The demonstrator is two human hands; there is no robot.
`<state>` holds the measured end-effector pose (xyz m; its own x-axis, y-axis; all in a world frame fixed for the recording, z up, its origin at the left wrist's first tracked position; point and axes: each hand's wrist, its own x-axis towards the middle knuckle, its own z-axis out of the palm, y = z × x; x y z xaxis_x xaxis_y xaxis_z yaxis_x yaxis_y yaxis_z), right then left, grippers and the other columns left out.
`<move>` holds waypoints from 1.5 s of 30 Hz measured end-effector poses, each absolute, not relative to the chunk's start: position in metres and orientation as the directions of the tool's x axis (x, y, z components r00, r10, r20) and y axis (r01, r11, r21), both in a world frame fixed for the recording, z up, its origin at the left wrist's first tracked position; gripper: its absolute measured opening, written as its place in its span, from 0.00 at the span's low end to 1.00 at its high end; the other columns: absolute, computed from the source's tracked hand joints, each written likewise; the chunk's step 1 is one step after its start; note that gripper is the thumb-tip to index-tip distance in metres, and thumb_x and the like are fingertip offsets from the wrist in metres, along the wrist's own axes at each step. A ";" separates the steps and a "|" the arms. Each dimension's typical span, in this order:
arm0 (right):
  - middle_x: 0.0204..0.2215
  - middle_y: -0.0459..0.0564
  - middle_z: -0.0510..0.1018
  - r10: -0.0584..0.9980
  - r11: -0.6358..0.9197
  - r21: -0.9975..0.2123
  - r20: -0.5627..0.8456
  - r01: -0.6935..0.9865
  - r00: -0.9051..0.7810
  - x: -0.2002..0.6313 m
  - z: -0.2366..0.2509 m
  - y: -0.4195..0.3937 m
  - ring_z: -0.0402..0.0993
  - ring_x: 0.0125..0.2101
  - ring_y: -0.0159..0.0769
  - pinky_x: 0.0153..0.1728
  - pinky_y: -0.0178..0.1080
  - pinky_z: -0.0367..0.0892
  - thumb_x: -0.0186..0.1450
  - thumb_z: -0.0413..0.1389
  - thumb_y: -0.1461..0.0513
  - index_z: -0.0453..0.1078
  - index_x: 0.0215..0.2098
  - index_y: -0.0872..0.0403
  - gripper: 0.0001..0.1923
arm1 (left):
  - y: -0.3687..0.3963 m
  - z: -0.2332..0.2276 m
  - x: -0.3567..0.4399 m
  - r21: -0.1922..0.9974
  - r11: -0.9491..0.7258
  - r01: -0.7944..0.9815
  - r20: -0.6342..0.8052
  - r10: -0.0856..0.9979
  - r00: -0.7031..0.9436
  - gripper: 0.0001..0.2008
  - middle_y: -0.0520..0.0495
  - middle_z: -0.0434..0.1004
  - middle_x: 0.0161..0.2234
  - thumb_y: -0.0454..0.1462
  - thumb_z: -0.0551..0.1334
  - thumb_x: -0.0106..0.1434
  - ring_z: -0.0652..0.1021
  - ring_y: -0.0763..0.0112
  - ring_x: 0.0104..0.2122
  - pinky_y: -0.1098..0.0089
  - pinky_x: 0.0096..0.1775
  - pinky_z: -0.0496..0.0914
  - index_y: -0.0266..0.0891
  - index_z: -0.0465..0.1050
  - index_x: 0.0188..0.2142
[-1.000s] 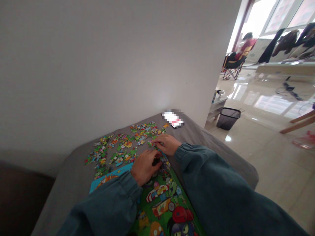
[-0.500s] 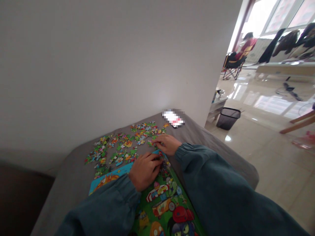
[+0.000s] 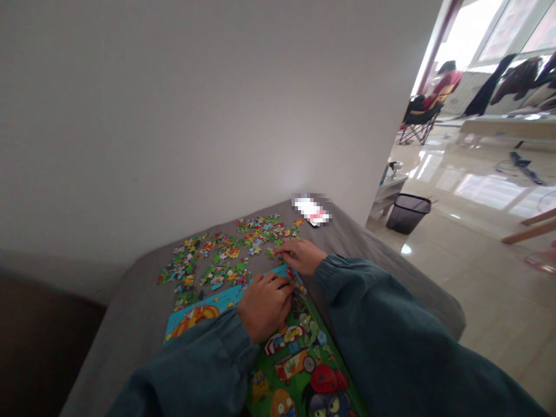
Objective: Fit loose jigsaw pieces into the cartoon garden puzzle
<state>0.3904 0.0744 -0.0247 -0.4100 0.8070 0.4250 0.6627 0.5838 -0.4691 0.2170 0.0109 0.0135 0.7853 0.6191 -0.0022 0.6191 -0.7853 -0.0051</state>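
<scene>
Pretty sure this is somebody's home, looks like a living area. There's a plain pale wall [image 3: 195,104] right behind a surface [image 3: 130,315] covered in grey fabric, with loose jigsaw pieces [image 3: 263,229] scattered all over it. Off to the right it opens into a bright room with big windows [image 3: 506,32], shiny floor tiles [image 3: 490,284] and dark clothes [image 3: 516,81] draped near the glass above a low pale wooden frame [image 3: 499,128]. A person in red [image 3: 450,82] is sitting in a folding camp chair [image 3: 420,116], and a black mesh bin [image 3: 407,215] stands beside a little shelf unit [image 3: 392,186].
</scene>
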 end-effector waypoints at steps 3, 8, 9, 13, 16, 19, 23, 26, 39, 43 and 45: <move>0.41 0.52 0.80 0.811 0.579 -0.479 0.423 0.660 -0.405 0.390 -0.025 0.075 0.75 0.42 0.37 0.46 0.39 0.67 0.63 0.51 0.68 0.75 0.44 0.55 0.15 | 0.008 0.016 0.219 -0.037 -0.777 0.628 0.006 0.628 0.778 0.13 0.45 0.77 0.45 0.37 0.53 0.66 0.71 0.55 0.45 0.55 0.43 0.65 0.41 0.74 0.45; 0.39 0.52 0.80 0.813 0.570 -0.479 0.445 0.667 -0.375 0.391 -0.025 0.074 0.75 0.41 0.36 0.45 0.39 0.68 0.63 0.51 0.68 0.76 0.43 0.55 0.14 | 0.006 0.017 0.220 -0.026 -0.757 0.653 0.010 0.653 0.757 0.13 0.45 0.76 0.46 0.37 0.54 0.65 0.70 0.55 0.47 0.56 0.43 0.65 0.43 0.74 0.45; 0.38 0.52 0.80 0.810 0.573 -0.475 0.452 0.668 -0.373 0.392 -0.024 0.074 0.75 0.40 0.36 0.45 0.39 0.67 0.63 0.51 0.69 0.76 0.43 0.55 0.14 | 0.006 0.016 0.219 -0.026 -0.752 0.659 0.015 0.659 0.752 0.13 0.45 0.75 0.47 0.38 0.54 0.65 0.70 0.55 0.48 0.55 0.44 0.65 0.44 0.73 0.46; 0.38 0.53 0.80 0.796 0.589 -0.459 0.473 0.666 -0.378 0.393 -0.025 0.074 0.75 0.40 0.37 0.44 0.39 0.67 0.62 0.51 0.69 0.76 0.42 0.56 0.14 | 0.013 0.023 0.210 -0.041 -0.722 0.690 0.051 0.689 0.723 0.15 0.44 0.72 0.52 0.40 0.57 0.64 0.68 0.53 0.52 0.54 0.48 0.65 0.45 0.71 0.50; 0.37 0.53 0.80 0.787 0.599 -0.459 0.489 0.655 -0.377 0.394 -0.027 0.075 0.74 0.40 0.37 0.44 0.40 0.67 0.62 0.51 0.69 0.75 0.42 0.56 0.14 | 0.030 0.041 0.189 -0.031 -0.715 0.698 0.106 0.692 0.714 0.18 0.46 0.69 0.56 0.43 0.55 0.65 0.66 0.57 0.56 0.55 0.54 0.61 0.46 0.68 0.54; 0.36 0.53 0.79 0.781 0.606 -0.460 0.498 0.649 -0.377 0.394 -0.029 0.077 0.73 0.39 0.38 0.44 0.40 0.67 0.62 0.51 0.69 0.75 0.42 0.56 0.13 | 0.057 0.065 0.150 -0.051 -0.667 0.744 0.154 0.730 0.665 0.20 0.46 0.70 0.55 0.45 0.51 0.66 0.67 0.61 0.56 0.57 0.59 0.57 0.44 0.69 0.54; 0.35 0.53 0.79 0.771 0.614 -0.451 0.517 0.648 -0.371 0.393 -0.031 0.078 0.72 0.38 0.38 0.44 0.41 0.66 0.63 0.51 0.69 0.75 0.42 0.56 0.14 | 0.093 0.074 0.071 -0.050 -0.559 0.828 0.112 0.821 0.560 0.25 0.45 0.73 0.53 0.50 0.49 0.64 0.71 0.59 0.54 0.57 0.57 0.61 0.43 0.72 0.52; 0.36 0.53 0.78 0.764 0.622 -0.449 0.527 0.641 -0.372 0.392 -0.034 0.079 0.72 0.38 0.38 0.44 0.42 0.66 0.62 0.50 0.70 0.74 0.42 0.55 0.14 | 0.105 0.055 0.010 0.017 -0.397 0.918 0.085 0.915 0.394 0.26 0.43 0.75 0.51 0.53 0.50 0.60 0.73 0.55 0.52 0.55 0.55 0.64 0.42 0.75 0.48; 0.35 0.54 0.78 0.759 0.616 -0.414 0.540 0.670 -0.364 0.388 -0.055 0.085 0.71 0.39 0.41 0.45 0.46 0.66 0.62 0.48 0.69 0.74 0.41 0.56 0.15 | 0.142 -0.010 -0.044 0.276 -0.197 0.941 0.308 0.945 0.108 0.23 0.42 0.74 0.49 0.47 0.49 0.62 0.73 0.60 0.50 0.61 0.54 0.64 0.38 0.72 0.48; 0.35 0.53 0.78 0.751 0.618 -0.403 0.557 0.675 -0.355 0.387 -0.058 0.088 0.71 0.39 0.40 0.45 0.46 0.65 0.60 0.48 0.71 0.74 0.40 0.55 0.16 | 0.175 0.001 -0.035 0.269 -0.220 0.938 0.284 0.948 0.142 0.22 0.44 0.74 0.50 0.46 0.52 0.61 0.73 0.60 0.51 0.64 0.55 0.63 0.39 0.73 0.49; 0.34 0.52 0.78 0.749 0.622 -0.402 0.556 0.672 -0.361 0.388 -0.060 0.089 0.71 0.39 0.40 0.45 0.46 0.65 0.59 0.48 0.72 0.74 0.39 0.55 0.16 | 0.188 0.001 -0.033 0.276 -0.220 0.936 0.266 0.953 0.146 0.22 0.45 0.74 0.51 0.44 0.54 0.60 0.72 0.61 0.52 0.65 0.55 0.63 0.39 0.72 0.50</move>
